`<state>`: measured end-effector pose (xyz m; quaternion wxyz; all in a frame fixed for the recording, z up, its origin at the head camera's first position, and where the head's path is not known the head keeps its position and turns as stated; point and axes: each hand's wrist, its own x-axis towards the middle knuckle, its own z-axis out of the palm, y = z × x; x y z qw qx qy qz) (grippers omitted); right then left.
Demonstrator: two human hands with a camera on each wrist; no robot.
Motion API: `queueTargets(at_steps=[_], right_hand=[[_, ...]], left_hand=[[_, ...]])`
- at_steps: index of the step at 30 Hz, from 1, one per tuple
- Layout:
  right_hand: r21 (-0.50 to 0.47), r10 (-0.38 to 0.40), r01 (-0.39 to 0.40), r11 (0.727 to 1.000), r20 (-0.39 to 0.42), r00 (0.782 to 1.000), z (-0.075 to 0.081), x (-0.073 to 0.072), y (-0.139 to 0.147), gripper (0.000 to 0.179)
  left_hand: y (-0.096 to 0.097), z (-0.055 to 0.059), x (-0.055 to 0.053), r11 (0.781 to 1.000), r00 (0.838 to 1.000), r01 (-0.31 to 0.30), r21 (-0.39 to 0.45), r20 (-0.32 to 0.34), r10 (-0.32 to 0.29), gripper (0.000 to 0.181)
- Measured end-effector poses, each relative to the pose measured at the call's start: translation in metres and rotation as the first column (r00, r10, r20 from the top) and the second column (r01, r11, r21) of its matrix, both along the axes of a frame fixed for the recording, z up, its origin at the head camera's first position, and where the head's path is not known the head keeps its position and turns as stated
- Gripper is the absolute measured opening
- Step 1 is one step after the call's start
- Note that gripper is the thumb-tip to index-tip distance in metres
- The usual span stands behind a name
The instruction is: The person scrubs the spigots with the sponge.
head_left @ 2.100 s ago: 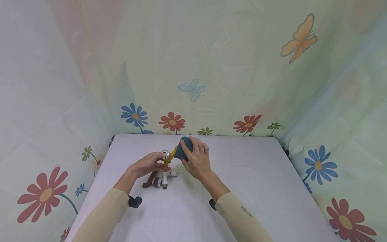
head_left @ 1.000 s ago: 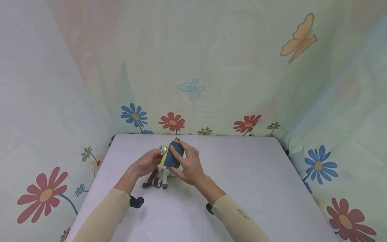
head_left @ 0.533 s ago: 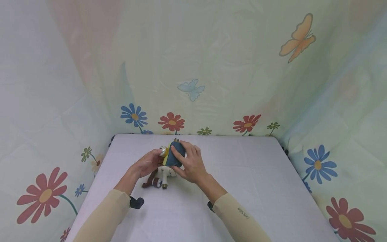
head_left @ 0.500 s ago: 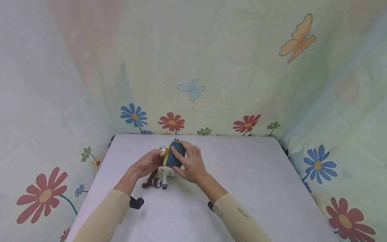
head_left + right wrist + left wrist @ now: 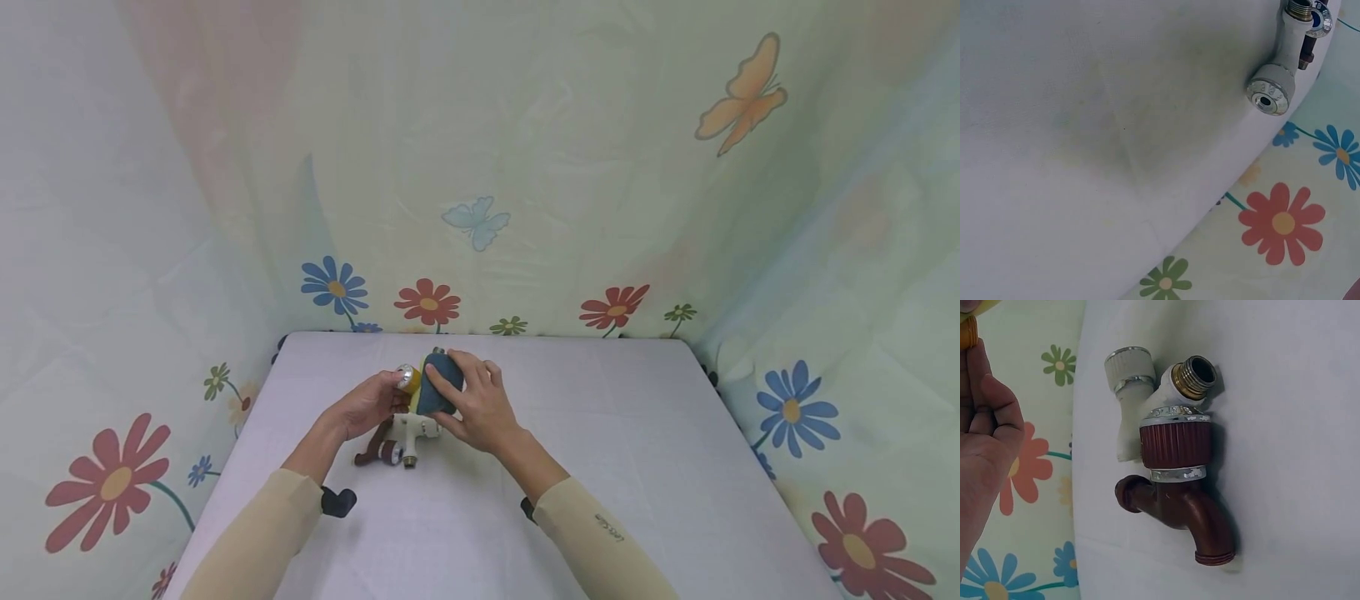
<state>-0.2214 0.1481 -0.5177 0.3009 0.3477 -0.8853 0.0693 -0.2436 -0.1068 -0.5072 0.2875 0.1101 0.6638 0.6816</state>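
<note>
My left hand (image 5: 366, 407) grips a yellow tap (image 5: 411, 380) with a chrome-capped knob, raised over the table. A sponge (image 5: 441, 385), dark blue on one face and yellow on the other, is held by my right hand (image 5: 486, 408) against the tap's body and covers most of it. The tap's threaded end shows above the sponge. Below the hands lie a white tap (image 5: 409, 437) and a brown tap (image 5: 372, 448), close together on the table. In the left wrist view, part of my left hand (image 5: 988, 431) shows at the edge.
A white cloth covers the table (image 5: 600, 467). A curtain (image 5: 555, 167) printed with flowers and butterflies hangs behind the table and at both sides. In the right wrist view, the white tap (image 5: 1282, 62) lies near the table's edge.
The sponge has moved left and down from the yellow tap's far end onto its body, and the tap has turned in my left hand. Over the last half second, both hands shifted only slightly.
</note>
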Motion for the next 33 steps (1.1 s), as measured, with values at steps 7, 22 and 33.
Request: queueTargets(at_steps=[7, 22, 33], right_hand=[[0.009, 0.011, -0.011, 1.000, 0.003, 1.000, 0.0003, 0.0003, 0.0017, 0.082], [0.032, 0.025, -0.023, 0.999, -0.054, 0.998, -0.0021, -0.0039, 0.0056, 0.080], [0.051, -0.016, 0.021, 0.998, -0.090, 0.996, -0.0061, -0.0051, 0.0087, 0.080]], left_hand=[[-0.0001, 0.0007, -0.0007, 1.000, 1.000, 0.015, -0.013, 0.017, -0.015, 0.064], [-0.0026, 0.0039, 0.0002, 0.999, 1.000, 0.018, -0.042, 0.021, -0.017, 0.066], [-0.0055, 0.0005, -0.0003, 0.998, 0.999, 0.049, -0.030, 0.005, -0.048, 0.067]])
